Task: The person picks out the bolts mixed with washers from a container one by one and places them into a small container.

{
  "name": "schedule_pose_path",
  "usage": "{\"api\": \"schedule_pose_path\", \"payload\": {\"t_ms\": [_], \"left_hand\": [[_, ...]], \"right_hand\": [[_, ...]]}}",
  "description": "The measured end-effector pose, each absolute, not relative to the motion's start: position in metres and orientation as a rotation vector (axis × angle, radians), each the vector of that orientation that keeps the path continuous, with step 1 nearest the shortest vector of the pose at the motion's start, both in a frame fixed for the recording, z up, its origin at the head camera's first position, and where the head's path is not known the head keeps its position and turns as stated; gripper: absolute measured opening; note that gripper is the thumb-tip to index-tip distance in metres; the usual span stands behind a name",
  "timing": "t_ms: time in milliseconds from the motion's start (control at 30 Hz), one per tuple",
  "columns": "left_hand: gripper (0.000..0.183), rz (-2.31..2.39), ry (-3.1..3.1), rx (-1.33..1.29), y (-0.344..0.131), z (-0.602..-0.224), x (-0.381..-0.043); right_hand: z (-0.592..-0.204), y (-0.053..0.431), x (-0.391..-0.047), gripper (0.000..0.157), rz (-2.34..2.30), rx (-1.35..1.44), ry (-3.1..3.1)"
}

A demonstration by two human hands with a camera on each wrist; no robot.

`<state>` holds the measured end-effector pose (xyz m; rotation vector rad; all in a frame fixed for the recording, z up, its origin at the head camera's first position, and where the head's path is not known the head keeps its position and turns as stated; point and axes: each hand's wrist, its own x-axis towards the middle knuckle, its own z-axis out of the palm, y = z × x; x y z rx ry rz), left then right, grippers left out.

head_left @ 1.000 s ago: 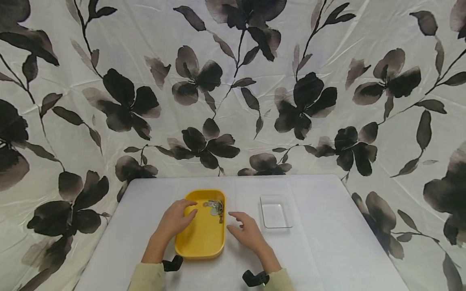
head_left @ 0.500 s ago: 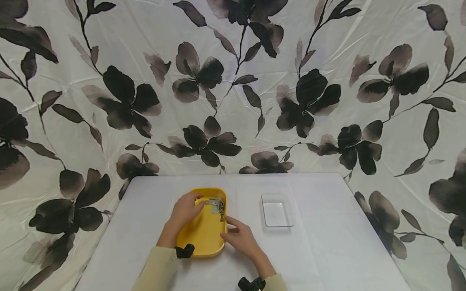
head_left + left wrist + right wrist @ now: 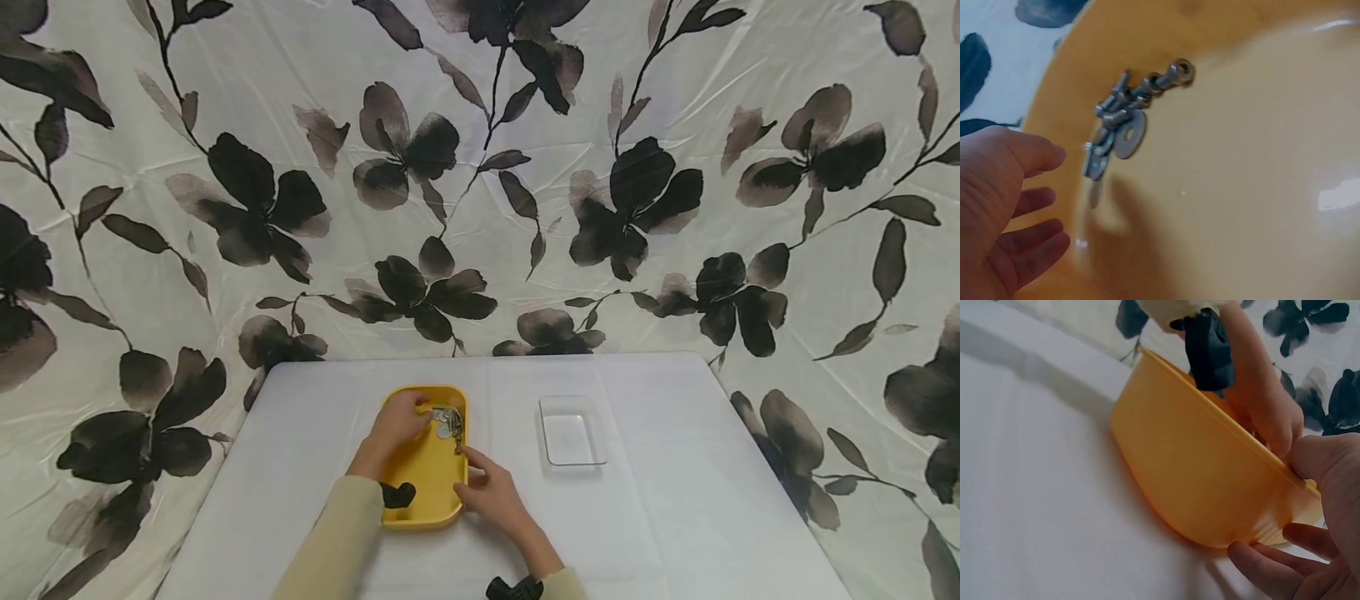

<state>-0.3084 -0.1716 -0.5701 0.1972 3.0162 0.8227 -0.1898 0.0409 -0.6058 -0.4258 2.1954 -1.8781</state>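
Note:
A yellow plastic tray [image 3: 423, 525] stands on the table. Small metal hardware lies bunched against its wall at the far right: socket-head screws [image 3: 1180, 71], a large flat washer [image 3: 1139, 130] and several other small pieces. My left hand [image 3: 400, 421] reaches over the far left of the tray, loosely bent fingers beside the hardware and nothing held. At the right wall, my right hand [image 3: 497, 497] holds the tray, its thumb [image 3: 1316, 453] at the rim and its fingers [image 3: 1263, 565] against the outside near the bottom.
To the right of the yellow tray sits a clear rectangular container [image 3: 573, 463] on the white tabletop [image 3: 660, 467]. Behind the table hangs a flower-patterned cloth [image 3: 525, 242]. Each wrist carries a black camera, the left one [image 3: 397, 495] over the tray.
My left hand has moved forward and right, over the tray toward the hardware. My right hand has come left from beside the tray and taken hold of its right wall.

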Motion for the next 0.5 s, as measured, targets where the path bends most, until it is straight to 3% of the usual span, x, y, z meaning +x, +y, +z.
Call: {"api": "schedule_pose_path", "payload": {"t_ms": [333, 500], "left_hand": [[0.031, 0.798, 3.029, 0.172, -0.164, -0.592, -0.318], [0.031, 0.872, 3.035, 0.097, -0.163, -0.6, -0.316]], "right_hand": [[-0.602, 0.039, -0.188, 0.061, -1.853, -0.434, 2.287], [-0.581, 0.037, -0.179, 0.058, -1.877, -0.439, 2.28]]}}
